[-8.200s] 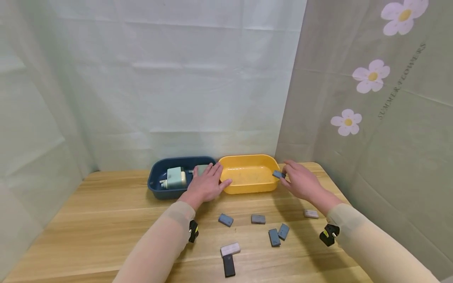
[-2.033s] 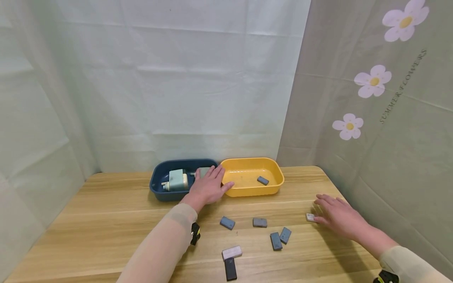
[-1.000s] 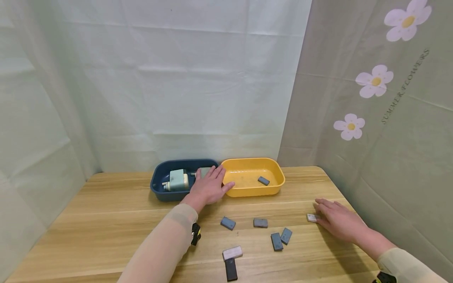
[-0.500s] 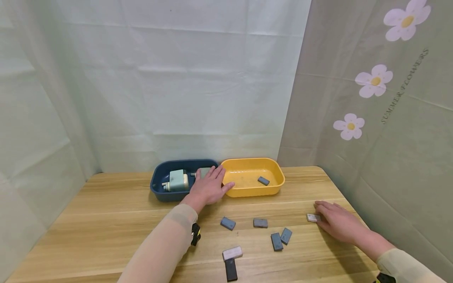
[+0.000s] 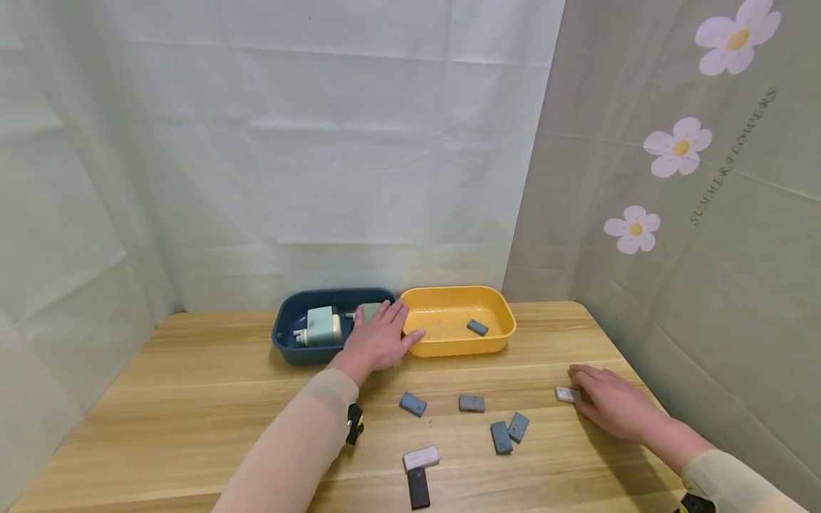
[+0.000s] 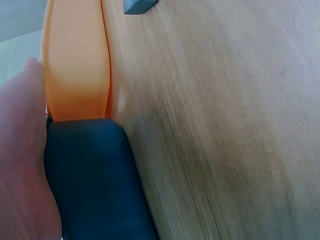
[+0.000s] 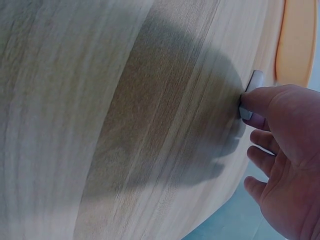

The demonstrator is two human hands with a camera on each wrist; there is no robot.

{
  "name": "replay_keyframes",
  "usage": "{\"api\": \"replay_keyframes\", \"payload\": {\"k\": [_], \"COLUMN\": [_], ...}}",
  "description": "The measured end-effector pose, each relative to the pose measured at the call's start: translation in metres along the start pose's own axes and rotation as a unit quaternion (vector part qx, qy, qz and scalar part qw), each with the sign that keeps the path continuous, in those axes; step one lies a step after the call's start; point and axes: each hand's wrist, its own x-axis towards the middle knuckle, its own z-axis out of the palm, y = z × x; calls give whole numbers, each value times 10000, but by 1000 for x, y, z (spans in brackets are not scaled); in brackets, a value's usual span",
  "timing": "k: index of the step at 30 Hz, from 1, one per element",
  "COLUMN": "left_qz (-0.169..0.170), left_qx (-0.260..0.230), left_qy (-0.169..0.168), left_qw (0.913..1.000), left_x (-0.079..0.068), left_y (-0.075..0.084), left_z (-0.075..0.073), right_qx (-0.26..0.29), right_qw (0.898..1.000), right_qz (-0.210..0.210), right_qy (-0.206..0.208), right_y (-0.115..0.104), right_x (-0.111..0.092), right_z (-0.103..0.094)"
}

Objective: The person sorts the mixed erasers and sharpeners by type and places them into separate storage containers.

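Toward three o'clock on the light-brown wooden table (image 5: 192, 427), the right hand (image 5: 612, 402) pinches a whitish, hard-looking oblong block (image 5: 565, 394) between thumb and finger, seemingly because so small a piece suits fingertips. Its long axis runs roughly nine to three, the free end pointing to nine o'clock. Near twelve, the left hand (image 5: 378, 340) lies with fingers extended where a navy oblong plastic tray (image 5: 301, 355) meets a yellow oblong plastic tray (image 5: 462, 347), presumably steadying both.
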Motion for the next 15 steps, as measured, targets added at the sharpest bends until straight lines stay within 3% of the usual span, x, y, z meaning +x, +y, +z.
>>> {"api": "replay_keyframes", "payload": {"k": [15], "left_qz": [-18], "left_qx": [-28], "left_qy": [-86], "left_qw": [10000], "left_x": [4], "left_y": [-1], "left_z": [3], "right_qx": [-136], "right_qw": [9992], "right_qz": [-204], "right_qy": [319], "right_y": [-2], "right_x": [5], "right_z": [-8]}}
